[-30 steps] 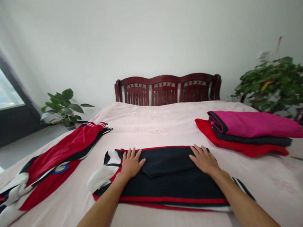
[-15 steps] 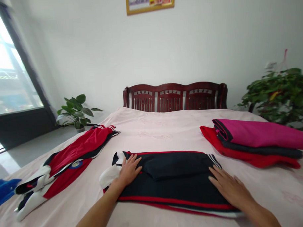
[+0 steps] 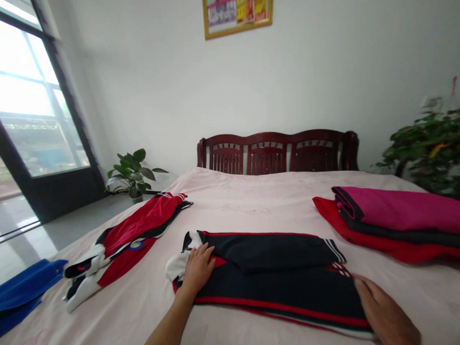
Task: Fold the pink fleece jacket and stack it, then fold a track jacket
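A dark navy jacket [image 3: 279, 286] with red trim and white parts at the collar end lies folded in front of me, its striped cuff [image 3: 335, 250] on top towards the right. My left hand [image 3: 198, 268] rests on the jacket's left end by the white collar, fingers stretched out over the cloth. At the right end, my right hand [image 3: 385, 308] is closed at the hem edge, with its fingertips partly hidden there. Red and white stripes show on the hem just beside that hand.
A pink sheet [image 3: 235, 212] covers the bed. To the left lie a red, white and navy jacket [image 3: 131, 221] and a blue garment [image 3: 23, 290]. Folded magenta cloth [image 3: 408, 206] tops a pile over red cloth [image 3: 391, 247] on the right. Behind stands a dark wooden headboard [image 3: 267, 151].
My right hand has gone from lying flat over the cuff to the hem's right edge, uncovering striped trim. My left hand stays on the collar end. The view has shifted slightly left.
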`<state>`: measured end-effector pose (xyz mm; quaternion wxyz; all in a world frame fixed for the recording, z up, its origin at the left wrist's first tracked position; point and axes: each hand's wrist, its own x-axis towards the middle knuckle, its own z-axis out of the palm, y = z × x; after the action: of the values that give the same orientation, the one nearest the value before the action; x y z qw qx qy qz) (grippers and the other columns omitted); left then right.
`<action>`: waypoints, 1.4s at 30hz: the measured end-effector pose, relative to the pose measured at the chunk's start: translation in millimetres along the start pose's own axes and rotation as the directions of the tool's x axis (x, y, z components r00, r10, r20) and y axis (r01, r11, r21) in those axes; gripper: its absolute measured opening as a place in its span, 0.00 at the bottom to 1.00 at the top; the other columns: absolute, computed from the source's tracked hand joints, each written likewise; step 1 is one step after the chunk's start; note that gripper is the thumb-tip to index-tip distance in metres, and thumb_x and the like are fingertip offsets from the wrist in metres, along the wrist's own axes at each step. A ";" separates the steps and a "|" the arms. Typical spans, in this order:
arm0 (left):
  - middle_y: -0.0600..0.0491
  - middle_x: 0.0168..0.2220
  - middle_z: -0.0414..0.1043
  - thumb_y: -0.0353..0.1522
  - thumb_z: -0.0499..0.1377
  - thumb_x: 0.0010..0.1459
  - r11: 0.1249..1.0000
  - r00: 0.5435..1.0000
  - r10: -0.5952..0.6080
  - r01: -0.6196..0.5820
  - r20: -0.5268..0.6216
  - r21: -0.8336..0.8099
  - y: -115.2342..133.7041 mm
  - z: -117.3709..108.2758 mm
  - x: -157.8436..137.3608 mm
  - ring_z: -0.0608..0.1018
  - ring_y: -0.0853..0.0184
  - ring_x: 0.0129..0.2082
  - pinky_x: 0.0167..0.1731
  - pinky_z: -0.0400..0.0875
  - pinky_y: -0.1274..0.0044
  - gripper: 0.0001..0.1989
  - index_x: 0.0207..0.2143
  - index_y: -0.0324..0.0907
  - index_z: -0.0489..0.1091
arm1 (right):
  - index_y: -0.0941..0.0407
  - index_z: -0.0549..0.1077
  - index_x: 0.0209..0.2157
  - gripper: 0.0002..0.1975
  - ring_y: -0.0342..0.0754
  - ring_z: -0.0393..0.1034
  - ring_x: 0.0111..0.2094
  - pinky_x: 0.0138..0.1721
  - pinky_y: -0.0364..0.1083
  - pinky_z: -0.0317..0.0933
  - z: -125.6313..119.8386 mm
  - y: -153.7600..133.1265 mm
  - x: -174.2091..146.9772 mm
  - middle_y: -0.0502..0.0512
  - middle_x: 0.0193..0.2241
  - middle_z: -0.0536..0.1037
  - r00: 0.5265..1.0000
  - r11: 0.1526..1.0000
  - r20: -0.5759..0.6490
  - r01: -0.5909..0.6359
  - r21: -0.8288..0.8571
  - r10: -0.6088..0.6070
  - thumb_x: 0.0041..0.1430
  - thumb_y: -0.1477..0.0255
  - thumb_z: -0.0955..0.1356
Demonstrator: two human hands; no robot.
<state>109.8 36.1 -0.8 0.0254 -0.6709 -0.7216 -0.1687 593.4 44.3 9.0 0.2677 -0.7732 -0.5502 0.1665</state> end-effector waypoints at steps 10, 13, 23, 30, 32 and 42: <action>0.48 0.64 0.66 0.34 0.53 0.64 0.998 0.999 -0.029 0.028 -0.021 -0.054 0.4 -1.3 -1.0 0.66 0.59 0.65 0.67 0.52 0.62 0.22 0.59 0.45 0.69 | 0.54 0.74 0.54 0.37 0.65 0.71 0.54 0.54 0.56 0.63 -6.3 7.7 3.3 0.63 0.55 0.76 0.997 0.992 -0.026 -0.066 0.106 0.069 0.57 0.50 0.51; 0.48 0.63 0.67 0.33 0.53 0.63 0.998 0.999 -0.026 0.024 -0.029 -0.055 0.6 -1.4 -0.4 0.67 0.59 0.64 0.66 0.53 0.63 0.22 0.59 0.44 0.70 | 0.53 0.76 0.50 0.34 0.62 0.74 0.51 0.52 0.54 0.65 -5.5 8.8 4.8 0.61 0.51 0.79 0.998 0.992 -0.050 -0.027 0.120 0.034 0.56 0.51 0.53; 0.48 0.61 0.70 0.30 0.54 0.62 0.997 0.996 -0.014 0.007 -0.089 -0.076 -3.7 3.7 0.1 0.70 0.59 0.62 0.65 0.57 0.64 0.20 0.56 0.45 0.72 | 0.50 0.77 0.47 0.29 0.59 0.75 0.49 0.50 0.52 0.66 -2.1 14.2 9.0 0.58 0.49 0.80 0.998 0.987 -0.054 -0.004 0.160 0.012 0.55 0.53 0.56; 0.49 0.55 0.75 0.27 0.52 0.61 0.928 0.969 -0.191 0.127 -0.155 -0.350 -5.0 -0.8 6.1 0.75 0.64 0.57 0.60 0.65 0.72 0.19 0.53 0.42 0.73 | 0.51 0.77 0.49 0.30 0.61 0.75 0.48 0.49 0.54 0.66 -2.7 14.8 8.2 0.59 0.47 0.81 0.998 0.989 -0.056 -0.001 0.146 0.009 0.55 0.53 0.56; 0.48 0.53 0.77 0.27 0.50 0.63 0.903 0.947 -0.280 0.205 -0.157 -0.379 -8.2 -5.2 16.5 0.77 0.64 0.54 0.56 0.68 0.72 0.19 0.53 0.41 0.72 | 0.52 0.78 0.49 0.31 0.62 0.75 0.47 0.48 0.54 0.66 -1.2 15.6 10.1 0.60 0.47 0.81 0.998 0.992 -0.064 -0.004 0.123 0.012 0.55 0.52 0.56; 0.41 0.50 0.78 0.39 0.54 0.63 0.873 0.902 -0.429 0.401 -0.045 -0.279 -20.3 -26.3 92.2 0.78 0.56 0.53 0.51 0.70 0.70 0.22 0.55 0.36 0.69 | 0.51 0.77 0.50 0.31 0.61 0.74 0.48 0.48 0.53 0.65 -1.1 12.4 9.7 0.59 0.48 0.80 0.997 0.995 -0.064 -0.048 0.090 0.054 0.55 0.53 0.56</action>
<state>75.9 116.4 43.9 -0.0625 -0.4878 -0.8176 -0.2994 606.8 50.0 2.9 0.3156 -0.7794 -0.5133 0.1718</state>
